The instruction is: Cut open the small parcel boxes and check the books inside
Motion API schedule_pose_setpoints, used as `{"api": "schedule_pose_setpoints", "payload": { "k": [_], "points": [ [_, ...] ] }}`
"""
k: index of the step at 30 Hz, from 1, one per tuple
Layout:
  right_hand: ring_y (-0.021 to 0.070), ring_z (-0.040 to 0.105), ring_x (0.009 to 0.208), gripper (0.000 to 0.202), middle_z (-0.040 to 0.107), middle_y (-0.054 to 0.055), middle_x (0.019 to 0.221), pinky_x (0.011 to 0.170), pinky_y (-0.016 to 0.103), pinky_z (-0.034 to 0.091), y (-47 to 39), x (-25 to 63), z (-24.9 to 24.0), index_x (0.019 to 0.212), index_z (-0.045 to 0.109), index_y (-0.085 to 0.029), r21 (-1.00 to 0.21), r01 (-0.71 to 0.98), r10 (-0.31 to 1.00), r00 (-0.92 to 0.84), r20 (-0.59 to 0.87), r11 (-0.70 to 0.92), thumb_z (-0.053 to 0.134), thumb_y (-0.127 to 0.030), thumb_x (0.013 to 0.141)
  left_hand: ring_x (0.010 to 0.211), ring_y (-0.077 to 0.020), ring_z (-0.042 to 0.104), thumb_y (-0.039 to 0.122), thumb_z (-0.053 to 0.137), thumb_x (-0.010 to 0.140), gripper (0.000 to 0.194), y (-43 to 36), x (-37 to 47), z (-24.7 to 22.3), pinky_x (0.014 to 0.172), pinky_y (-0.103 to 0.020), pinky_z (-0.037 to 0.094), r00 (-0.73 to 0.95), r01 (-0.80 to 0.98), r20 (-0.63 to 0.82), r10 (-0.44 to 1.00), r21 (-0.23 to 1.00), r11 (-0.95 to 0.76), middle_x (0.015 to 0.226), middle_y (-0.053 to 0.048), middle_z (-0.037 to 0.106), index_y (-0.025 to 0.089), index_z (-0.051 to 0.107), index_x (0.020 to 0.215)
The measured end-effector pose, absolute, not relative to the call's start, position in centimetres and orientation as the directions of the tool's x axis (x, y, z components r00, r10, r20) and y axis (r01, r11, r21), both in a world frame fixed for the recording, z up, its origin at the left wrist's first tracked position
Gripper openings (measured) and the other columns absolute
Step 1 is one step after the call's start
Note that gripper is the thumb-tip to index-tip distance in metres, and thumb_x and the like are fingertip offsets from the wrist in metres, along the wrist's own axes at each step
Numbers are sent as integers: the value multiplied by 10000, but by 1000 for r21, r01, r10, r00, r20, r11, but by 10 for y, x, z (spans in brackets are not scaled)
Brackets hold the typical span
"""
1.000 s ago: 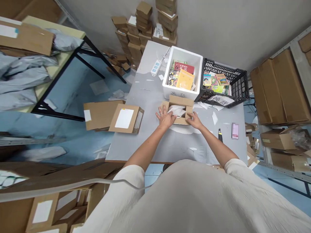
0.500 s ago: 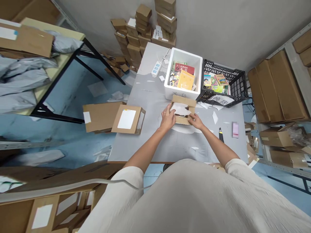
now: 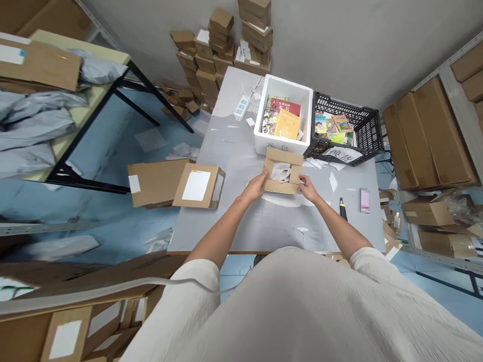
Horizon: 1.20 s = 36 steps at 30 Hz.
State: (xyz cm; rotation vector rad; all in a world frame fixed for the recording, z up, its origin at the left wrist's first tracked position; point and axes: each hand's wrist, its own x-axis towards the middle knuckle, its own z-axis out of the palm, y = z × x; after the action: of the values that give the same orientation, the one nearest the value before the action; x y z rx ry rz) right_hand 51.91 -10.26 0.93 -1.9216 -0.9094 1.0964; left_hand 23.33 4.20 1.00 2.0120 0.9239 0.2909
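A small cardboard box (image 3: 281, 187) rests on the grey table with its flaps folded partly inward and a gap at the middle. Through that gap shows a crumpled white sheet (image 3: 281, 171), perhaps paper. My left hand (image 3: 255, 186) grips the box's left side, fingers along its edge. On the right side, my right hand (image 3: 307, 188) is closed on the box's edge near the front corner. Just behind the box stands a white foam box (image 3: 284, 147) holding several books.
A black plastic crate (image 3: 346, 153) with books stands right of the foam box. A utility knife (image 3: 343, 209) and paper scraps lie at the right. A labelled carton (image 3: 198, 186) is at the table's left edge. A power strip (image 3: 242, 108) lies at the back left.
Both hands have moved from the white sheet and the opening out to the box's sides. The sheet now lies down inside, and the side flaps are folded in over it.
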Motion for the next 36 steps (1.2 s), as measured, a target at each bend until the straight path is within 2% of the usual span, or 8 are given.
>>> {"api": "schedule_pose_setpoints", "payload": {
  "k": [4,9,11,14,17,21,26,36],
  "points": [
    [328,723,1291,747,639,124,1648,1104,659,612,-106,526,14,1527,566,-331,-871,126,844,346,-411,-476,643,-422,789,1668,-376,490,248,746,804,1057,47,230,10,1382,-509,426,715,460,-124,688,824,-330,1794,-164,509,172,395,1798],
    [392,701,1381,836,626,164,1673,1164,685,579,-114,538,23,1501,666,-261,-910,55,869,326,-373,-411,733,-354,673,1727,-390,387,252,809,778,1179,45,237,25,1417,-513,357,756,439,-136,640,831,-341,1847,-191,411,152,297,1835],
    [394,687,1406,846,641,161,1662,1205,665,558,-120,543,28,1497,692,-253,-923,65,879,338,-336,-379,772,-343,660,1697,-381,440,305,800,835,1197,42,242,34,1383,-504,406,745,437,-137,652,839,-323,1834,-194,430,172,197,1861],
    [382,674,1435,848,661,159,1640,1255,628,530,-132,551,34,1497,710,-240,-935,77,875,384,-294,-347,824,-368,667,1549,-350,610,405,733,952,1115,34,253,44,1286,-491,507,710,442,-132,692,848,-292,1734,-181,559,234,125,1871],
    [370,644,1488,847,648,157,1656,1278,608,514,-147,556,41,1507,700,-235,-941,60,860,429,-278,-334,845,-422,693,1345,-315,725,449,625,1046,922,24,269,49,1181,-477,573,658,460,-88,747,834,-306,1627,-177,632,245,220,1849],
    [365,625,1515,820,608,136,1705,1167,601,606,-170,562,49,1552,656,-286,-934,-2,827,463,-318,-358,833,-539,793,1174,-296,767,386,538,1096,702,7,298,50,1091,-462,607,551,497,-28,834,814,-301,1621,-202,620,213,390,1760],
    [362,616,1528,805,605,117,1712,1113,562,647,-198,578,56,1531,648,-313,-946,-57,788,539,-298,-318,856,-587,803,1149,-294,770,327,552,1080,639,-15,334,55,1103,-463,600,561,485,-11,828,815,-318,1551,-155,700,222,434,1699],
    [381,585,1556,893,596,156,1710,1114,534,655,-277,638,62,1540,636,-281,-966,-54,720,657,-226,-254,858,-711,789,1183,-288,760,321,546,1086,631,-77,416,79,1098,-458,613,633,446,42,773,796,-409,1590,-127,687,252,452,1705]
  ]
}}
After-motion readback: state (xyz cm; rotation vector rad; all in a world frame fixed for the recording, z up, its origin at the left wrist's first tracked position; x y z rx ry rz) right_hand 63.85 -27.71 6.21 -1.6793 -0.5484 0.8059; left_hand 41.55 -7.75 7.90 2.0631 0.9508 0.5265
